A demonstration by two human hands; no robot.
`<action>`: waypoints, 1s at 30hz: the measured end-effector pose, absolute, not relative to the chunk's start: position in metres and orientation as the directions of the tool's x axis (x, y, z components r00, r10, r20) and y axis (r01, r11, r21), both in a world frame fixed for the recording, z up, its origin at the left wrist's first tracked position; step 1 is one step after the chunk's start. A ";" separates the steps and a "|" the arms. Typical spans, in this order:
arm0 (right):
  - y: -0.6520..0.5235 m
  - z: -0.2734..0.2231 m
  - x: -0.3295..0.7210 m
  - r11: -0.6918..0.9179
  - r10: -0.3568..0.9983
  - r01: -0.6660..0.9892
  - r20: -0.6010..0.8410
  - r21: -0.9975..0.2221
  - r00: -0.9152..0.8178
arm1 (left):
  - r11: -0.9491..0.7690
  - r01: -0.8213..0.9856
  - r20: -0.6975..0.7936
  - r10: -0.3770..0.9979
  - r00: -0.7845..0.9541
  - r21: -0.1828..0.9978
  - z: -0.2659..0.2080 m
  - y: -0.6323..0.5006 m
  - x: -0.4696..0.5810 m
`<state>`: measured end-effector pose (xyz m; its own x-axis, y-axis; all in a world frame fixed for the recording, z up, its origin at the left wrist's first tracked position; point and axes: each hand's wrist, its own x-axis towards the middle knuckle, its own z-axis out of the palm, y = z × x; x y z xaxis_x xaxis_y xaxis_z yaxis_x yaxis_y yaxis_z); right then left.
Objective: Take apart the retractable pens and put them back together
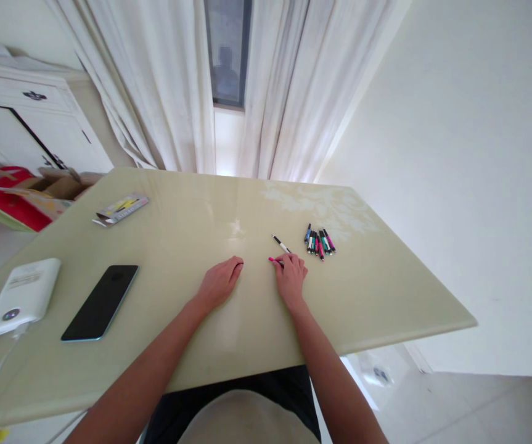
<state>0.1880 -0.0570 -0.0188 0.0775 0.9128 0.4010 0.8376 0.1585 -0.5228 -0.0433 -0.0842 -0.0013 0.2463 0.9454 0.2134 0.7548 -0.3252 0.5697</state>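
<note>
My right hand (290,277) rests on the table with its fingers closed around a pink pen (272,259); only the pink end and a bit of dark barrel show. Just beyond those fingers lies a white pen with a black end (281,243), close to the hand. A bunch of several pens (320,242) in blue, white, green, pink and purple lies to the right. My left hand (219,282) sits on the table to the left, its fingers curled together. A small dark spot shows at its fingertips, too small to make out.
On the glossy table (182,222) are an opened small box (124,208) at the back left, a black phone (102,302) and a white device with a cable (25,290). Red bags (11,203) and a white cabinet (29,117) stand left; a wall (469,185) is right.
</note>
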 end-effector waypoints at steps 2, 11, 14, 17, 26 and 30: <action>-0.057 -0.017 0.188 0.242 0.923 0.810 0.384 -0.535 -0.022 | -0.298 0.777 0.201 0.954 0.223 0.555 0.002 -0.085 -0.043; -0.075 -0.007 0.178 0.574 0.818 0.599 0.369 -0.558 -0.441 | -0.350 0.825 0.182 0.936 0.300 0.444 0.002 -0.089 -0.039; -0.079 -0.004 0.178 0.585 0.811 0.591 0.374 -0.556 -0.450 | -0.394 0.818 0.185 0.919 0.347 0.420 0.002 -0.091 -0.039; -0.082 -0.003 0.178 0.597 0.802 0.613 0.368 -0.517 -0.471 | -0.420 0.816 0.200 0.907 0.370 0.397 0.003 -0.095 -0.040; -0.100 -0.001 0.173 0.651 0.759 0.651 0.316 -0.391 -0.569 | -0.445 0.839 0.213 0.894 0.395 0.313 0.003 -0.110 -0.037; -0.110 -0.002 0.171 0.636 0.772 0.637 0.353 -0.435 -0.529 | -0.453 0.841 0.225 0.889 0.400 0.297 0.002 -0.119 -0.037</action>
<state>0.1708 -0.1098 -0.0022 -0.5289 0.7716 0.3535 0.6374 0.6361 -0.4348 -0.0370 -0.1190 0.0023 0.3999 0.8886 0.2247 0.8405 -0.4533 0.2967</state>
